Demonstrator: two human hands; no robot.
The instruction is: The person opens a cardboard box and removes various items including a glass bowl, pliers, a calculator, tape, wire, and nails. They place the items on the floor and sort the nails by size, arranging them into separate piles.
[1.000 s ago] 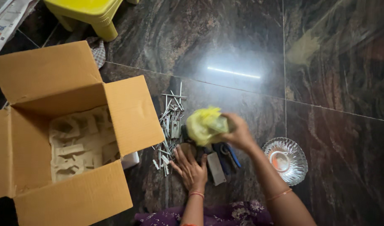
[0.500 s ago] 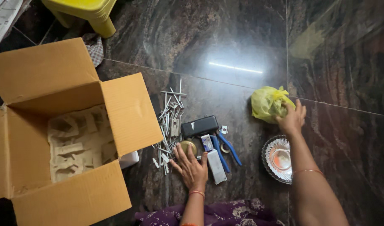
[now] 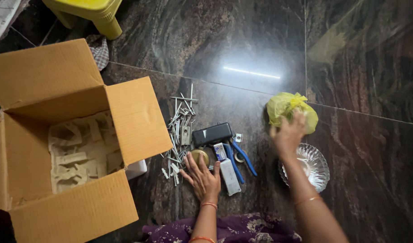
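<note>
We are setting the yellow bag (image 3: 288,108) on the floor at two o'clock, right hand (image 3: 287,135) blurred, grip unclear; left hand (image 3: 204,177), fingers spread, pressing beside still-unsorted screws (image 3: 179,130).

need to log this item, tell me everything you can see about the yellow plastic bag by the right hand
The yellow plastic bag is thin, crinkled, slightly see-through film, bunched into a soft lump with its top gathered into a twist. It sits on the dark polished stone floor, just beyond a clear ribbed glass bowl. The right hand is at its near side, fingers blurred, seemingly touching it. Its contents cannot be made out.
</note>
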